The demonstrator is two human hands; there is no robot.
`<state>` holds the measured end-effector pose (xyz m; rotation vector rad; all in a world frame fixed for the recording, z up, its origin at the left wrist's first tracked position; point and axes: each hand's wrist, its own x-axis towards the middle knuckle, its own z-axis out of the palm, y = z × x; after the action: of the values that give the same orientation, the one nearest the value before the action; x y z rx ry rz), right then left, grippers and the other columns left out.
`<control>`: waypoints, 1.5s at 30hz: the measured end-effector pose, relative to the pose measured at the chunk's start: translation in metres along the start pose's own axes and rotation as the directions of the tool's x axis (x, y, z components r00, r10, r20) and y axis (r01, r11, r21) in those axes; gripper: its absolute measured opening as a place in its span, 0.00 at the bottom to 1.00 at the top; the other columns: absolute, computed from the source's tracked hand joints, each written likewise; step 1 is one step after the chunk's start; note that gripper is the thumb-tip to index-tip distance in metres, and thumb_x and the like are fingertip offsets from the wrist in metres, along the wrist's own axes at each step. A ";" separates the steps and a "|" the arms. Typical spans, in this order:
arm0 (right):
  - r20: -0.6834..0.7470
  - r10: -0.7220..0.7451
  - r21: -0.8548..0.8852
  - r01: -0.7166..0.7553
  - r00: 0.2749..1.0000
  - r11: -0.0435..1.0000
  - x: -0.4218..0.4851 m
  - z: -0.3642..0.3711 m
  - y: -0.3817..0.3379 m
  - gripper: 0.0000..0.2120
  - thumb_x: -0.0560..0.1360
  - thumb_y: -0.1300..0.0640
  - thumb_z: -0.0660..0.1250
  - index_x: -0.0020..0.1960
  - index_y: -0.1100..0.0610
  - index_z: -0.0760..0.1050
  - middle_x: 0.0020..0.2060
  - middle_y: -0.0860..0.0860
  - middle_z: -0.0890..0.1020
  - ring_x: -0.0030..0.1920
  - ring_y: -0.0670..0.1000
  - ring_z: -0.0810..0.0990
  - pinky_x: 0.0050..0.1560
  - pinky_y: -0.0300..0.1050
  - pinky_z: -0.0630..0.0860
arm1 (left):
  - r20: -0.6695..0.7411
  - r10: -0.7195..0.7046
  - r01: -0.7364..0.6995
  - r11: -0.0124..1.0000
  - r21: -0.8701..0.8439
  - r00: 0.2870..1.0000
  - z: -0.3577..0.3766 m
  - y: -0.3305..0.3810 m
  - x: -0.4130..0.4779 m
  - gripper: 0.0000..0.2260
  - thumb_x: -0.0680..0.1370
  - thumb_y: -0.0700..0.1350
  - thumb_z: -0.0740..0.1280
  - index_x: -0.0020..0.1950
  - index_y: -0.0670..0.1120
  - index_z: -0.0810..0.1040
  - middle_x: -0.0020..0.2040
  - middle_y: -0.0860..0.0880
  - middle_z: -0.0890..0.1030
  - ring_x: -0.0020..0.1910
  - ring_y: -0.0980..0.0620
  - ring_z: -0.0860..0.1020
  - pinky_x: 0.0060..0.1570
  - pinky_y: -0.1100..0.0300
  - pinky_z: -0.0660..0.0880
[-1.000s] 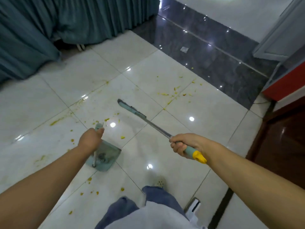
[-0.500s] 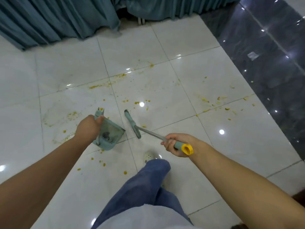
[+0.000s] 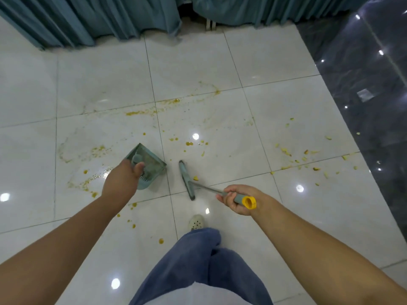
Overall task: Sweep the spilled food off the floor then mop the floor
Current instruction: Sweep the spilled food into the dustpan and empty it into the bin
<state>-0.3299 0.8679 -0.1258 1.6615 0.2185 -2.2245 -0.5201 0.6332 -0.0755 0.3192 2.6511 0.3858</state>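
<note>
My left hand (image 3: 123, 179) grips the upright handle of a teal dustpan (image 3: 152, 165) that stands on the white tiled floor (image 3: 275, 221). My right hand (image 3: 236, 200) grips the grey, yellow-capped handle of a broom (image 3: 186, 179), whose narrow teal head lies on the floor just right of the dustpan. A yellow food bit (image 3: 195, 178) sits against the right side of the broom head. Yellow food bits and smears (image 3: 189, 143) are scattered beyond both tools. More yellow bits (image 3: 304, 158) lie to the right, and small yellow drops (image 3: 133, 204) are near my feet.
Teal curtains (image 3: 110, 16) hang along the far edge. Dark glossy tiles (image 3: 363, 73) run along the right side. My leg in blue trousers (image 3: 198, 260) and a pale shoe (image 3: 196, 222) stand just behind the broom.
The view has swung left toward the curtains. My right hand has drawn the broom in, so its head now lies close beside the dustpan. The dustpan has turned a little.
</note>
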 end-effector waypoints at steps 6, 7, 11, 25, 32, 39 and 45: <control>0.034 -0.045 0.247 0.035 0.998 0.968 0.000 -0.027 -0.047 0.07 0.80 0.64 0.56 0.49 0.68 0.69 0.37 0.62 0.73 0.15 0.48 0.70 0.14 0.33 0.68 | -0.034 -0.010 0.010 1.000 -0.007 0.999 0.014 0.020 0.011 0.21 0.81 0.55 0.54 0.50 0.37 0.72 0.40 0.42 0.77 0.37 0.44 0.72 0.36 0.56 0.66; 0.036 -0.057 0.296 0.044 0.998 0.954 -0.003 -0.034 -0.053 0.07 0.80 0.63 0.56 0.49 0.68 0.69 0.36 0.62 0.73 0.15 0.48 0.70 0.14 0.33 0.68 | -0.032 -0.013 0.013 1.000 -0.008 0.999 0.017 0.023 0.013 0.21 0.81 0.55 0.54 0.50 0.37 0.72 0.41 0.41 0.78 0.38 0.44 0.73 0.36 0.55 0.66; 0.015 -0.097 0.460 0.079 0.995 0.884 -0.019 -0.067 -0.073 0.09 0.80 0.62 0.57 0.49 0.68 0.69 0.29 0.62 0.73 0.16 0.48 0.70 0.14 0.33 0.68 | -0.035 -0.018 0.018 1.000 -0.006 0.999 0.022 0.041 0.017 0.20 0.81 0.54 0.54 0.50 0.37 0.72 0.42 0.40 0.79 0.38 0.44 0.72 0.36 0.55 0.65; 0.007 -0.069 0.357 0.062 0.998 0.932 -0.069 -0.067 -0.126 0.06 0.79 0.63 0.56 0.45 0.64 0.68 0.24 0.57 0.70 0.15 0.48 0.68 0.14 0.32 0.66 | -0.071 -0.092 0.087 0.994 -0.065 0.993 0.033 0.086 0.006 0.20 0.81 0.55 0.54 0.46 0.37 0.72 0.40 0.41 0.78 0.37 0.44 0.73 0.33 0.56 0.64; 0.134 -0.017 0.322 -0.028 0.991 0.946 -0.044 -0.008 -0.154 0.02 0.71 0.69 0.58 0.44 0.68 0.68 0.34 0.60 0.70 0.15 0.50 0.69 0.14 0.35 0.67 | -0.086 -0.156 0.146 0.983 -0.111 0.984 0.034 0.085 0.000 0.21 0.81 0.55 0.55 0.48 0.37 0.72 0.42 0.40 0.79 0.37 0.45 0.72 0.32 0.56 0.63; 0.132 0.005 0.426 -0.061 0.991 0.903 -0.022 0.018 -0.172 0.07 0.80 0.63 0.56 0.45 0.66 0.68 0.37 0.59 0.69 0.13 0.52 0.68 0.14 0.36 0.68 | -0.091 -0.186 0.178 0.980 -0.084 0.978 0.041 0.082 -0.008 0.19 0.81 0.53 0.55 0.48 0.37 0.73 0.43 0.38 0.81 0.38 0.43 0.75 0.34 0.57 0.65; 0.086 -0.062 0.567 0.002 0.994 0.824 -0.028 0.004 -0.186 0.03 0.79 0.66 0.58 0.47 0.65 0.69 0.38 0.60 0.70 0.12 0.53 0.67 0.12 0.35 0.66 | -0.090 -0.190 0.183 0.980 -0.085 0.978 0.045 0.083 -0.006 0.18 0.81 0.52 0.56 0.48 0.36 0.73 0.43 0.37 0.81 0.39 0.41 0.76 0.33 0.57 0.64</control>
<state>-0.3947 1.0437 -0.1143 1.8115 -0.5019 -2.5528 -0.4816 0.7186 -0.0858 0.0270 2.7240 0.4504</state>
